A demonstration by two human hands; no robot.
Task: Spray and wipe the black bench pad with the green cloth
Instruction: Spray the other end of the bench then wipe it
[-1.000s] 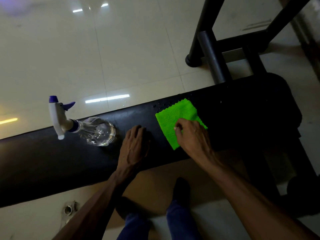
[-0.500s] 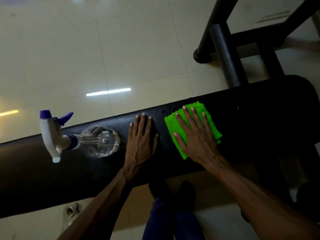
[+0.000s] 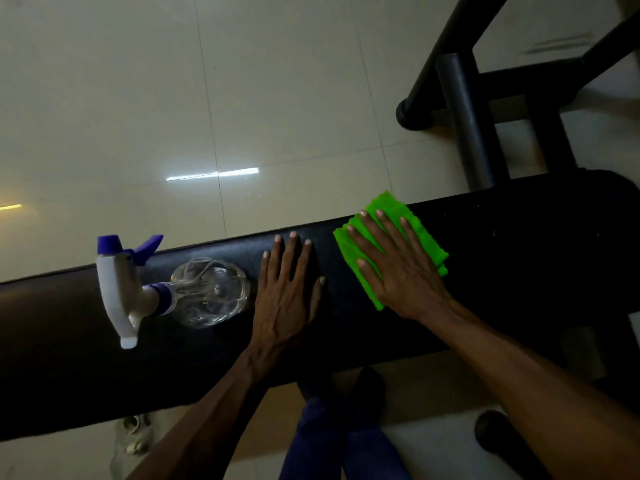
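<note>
Since before, cloth [image 3: 391, 237] is pushed toward pad's [image 3: 519, 258] far edge by flat, open right hand [image 3: 398, 268]. Pad runs long rightward, unwiped. Left hand [image 3: 287, 292] lies flat, empty.

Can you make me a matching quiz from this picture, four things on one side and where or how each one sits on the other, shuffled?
Things:
1. clear plastic spray bottle with white and purple trigger head
2. bright green microfibre cloth
3. left hand
4. right hand

States:
A. pressed flat on top of the cloth
B. palm down on the bare black bench pad
C. standing at the left, beside the left hand
D. spread on the pad under spread fingers

Pairs: 1-C, 2-D, 3-B, 4-A
</note>
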